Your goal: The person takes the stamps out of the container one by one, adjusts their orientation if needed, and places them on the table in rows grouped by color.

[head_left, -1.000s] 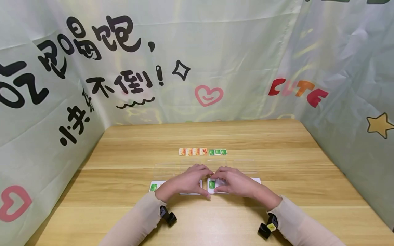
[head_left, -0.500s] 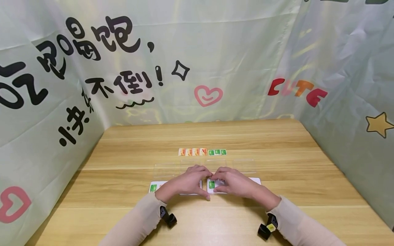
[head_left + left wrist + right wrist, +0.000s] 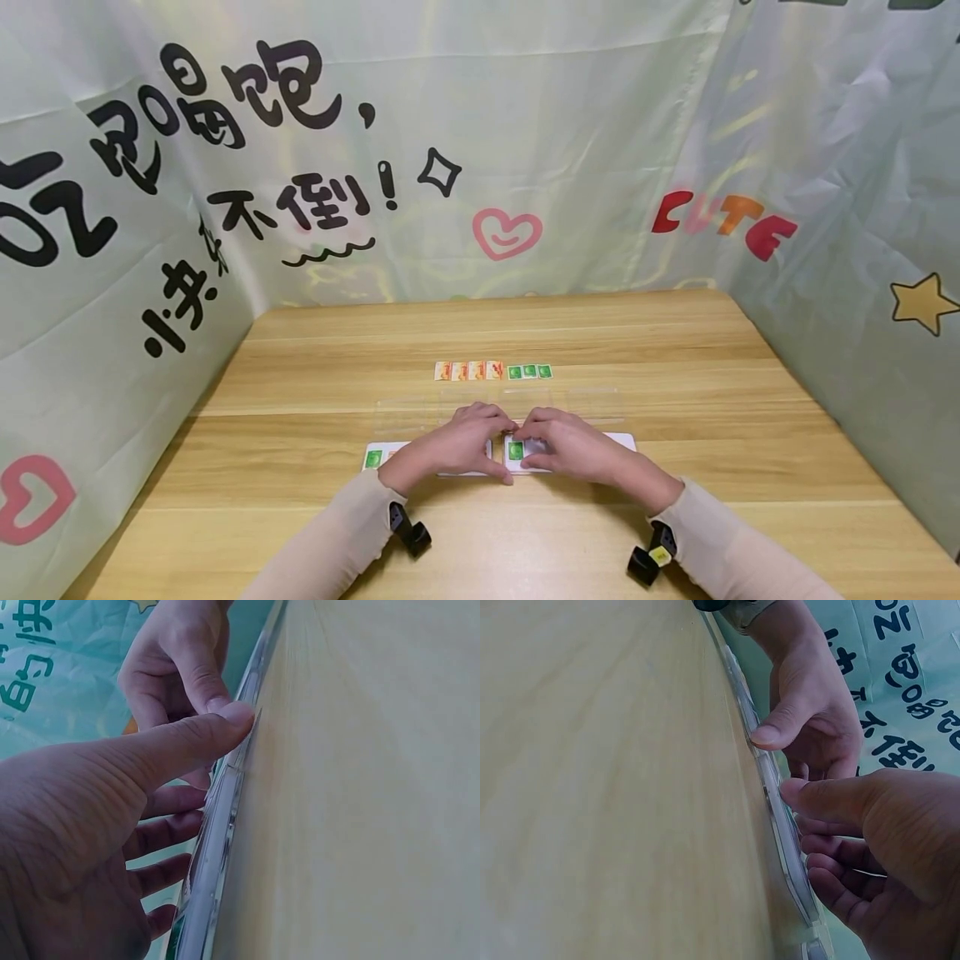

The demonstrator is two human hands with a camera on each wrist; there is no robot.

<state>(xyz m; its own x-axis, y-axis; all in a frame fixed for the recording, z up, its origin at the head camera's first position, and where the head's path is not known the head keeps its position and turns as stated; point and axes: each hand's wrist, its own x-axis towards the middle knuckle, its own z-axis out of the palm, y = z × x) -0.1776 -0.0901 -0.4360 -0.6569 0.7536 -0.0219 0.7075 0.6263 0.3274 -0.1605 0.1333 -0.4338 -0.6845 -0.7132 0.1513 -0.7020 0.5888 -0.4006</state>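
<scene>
Two flat white cards lie side by side near the middle of the table: the left card (image 3: 390,447) and the right card (image 3: 622,439). Each shows a green picture, and the hands cover much of both. My left hand (image 3: 468,437) spans the left card, its thumb at the near edge and its fingers toward the far edge. In the left wrist view, a thin sheet's edge is slightly raised under that thumb. My right hand (image 3: 573,446) holds the right card, thumb low beside the green picture (image 3: 516,450). The two hands' index fingertips nearly meet.
Behind the hands lie clear plastic pieces (image 3: 596,402). Farther back stands a row of small orange cards (image 3: 468,371) and small green cards (image 3: 530,372). Printed cloth (image 3: 585,125) walls in the wooden table (image 3: 337,350). Each wrist wears a black camera.
</scene>
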